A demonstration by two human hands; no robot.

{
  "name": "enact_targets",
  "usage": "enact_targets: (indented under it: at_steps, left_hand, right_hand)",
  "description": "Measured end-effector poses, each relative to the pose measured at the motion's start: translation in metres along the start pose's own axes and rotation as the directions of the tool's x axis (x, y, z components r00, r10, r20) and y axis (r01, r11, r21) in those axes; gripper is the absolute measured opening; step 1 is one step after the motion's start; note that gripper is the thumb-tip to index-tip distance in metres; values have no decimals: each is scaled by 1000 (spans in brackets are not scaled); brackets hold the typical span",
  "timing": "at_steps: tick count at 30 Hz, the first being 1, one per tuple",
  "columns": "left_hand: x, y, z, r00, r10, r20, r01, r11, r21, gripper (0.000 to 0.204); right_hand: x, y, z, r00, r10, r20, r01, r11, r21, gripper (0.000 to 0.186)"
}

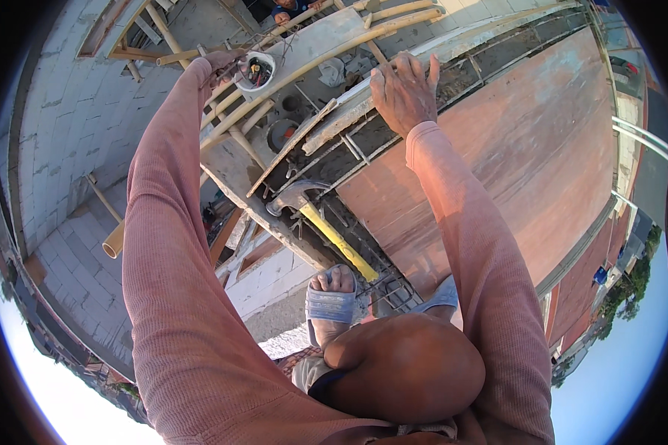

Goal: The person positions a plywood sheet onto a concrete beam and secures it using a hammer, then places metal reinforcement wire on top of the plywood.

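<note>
At the upper left my left hand (221,67) is closed at the near side of a white plastic container (246,83), its fingers curled at the rim. Small tools or parts with red and dark pieces lie inside that container. My right hand (407,90) rests with fingers spread over the edge of a long pale board (352,105), and it holds nothing I can see. Between my arms a claw hammer (338,241) with a yellow handle lies across the steel bars of the formwork, its metal head pointing away from my foot.
Bamboo poles (326,61) and a plank (330,35) form scaffolding ahead. Below them sits a dark bucket (282,133). A reddish plywood sheet (497,163) spans the right, beside a rebar-lined channel. Block walls (74,133) drop away left. Another person (289,10) is below, at the top.
</note>
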State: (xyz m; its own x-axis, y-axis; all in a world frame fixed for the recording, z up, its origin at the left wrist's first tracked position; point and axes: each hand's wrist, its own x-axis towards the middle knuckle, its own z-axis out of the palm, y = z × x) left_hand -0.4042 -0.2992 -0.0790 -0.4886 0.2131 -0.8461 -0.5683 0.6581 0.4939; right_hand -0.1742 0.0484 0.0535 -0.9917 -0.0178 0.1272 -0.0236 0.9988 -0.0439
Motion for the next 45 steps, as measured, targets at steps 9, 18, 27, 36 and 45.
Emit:
enact_targets:
  at_steps: [9,18,27,36,45]
  left_hand:
    - [-47,64,-38,994,105,21,-70,788,-612,19]
    - [-208,118,-58,977,134,164,58,576,-815,26]
    - [-404,159,-26,806,518,289,-104,603,-791,50]
    - [-523,103,84,741,670,-44,-663,721,-200,76]
    - [-485,118,266,542,821,179,-823,476,310,53]
  right_hand:
    - [-2,-1,-1,999,33,12,-33,999,11,44]
    - [-3,3,-11,985,29,168,-19,998,-64,35]
    - [5,-38,-27,981,172,84,-192,870,455,43]
    - [65,-94,-242,973,-113,203,-225,-668,710,130]
    - [-50,31,-279,733,680,-30,389,-382,838,81]
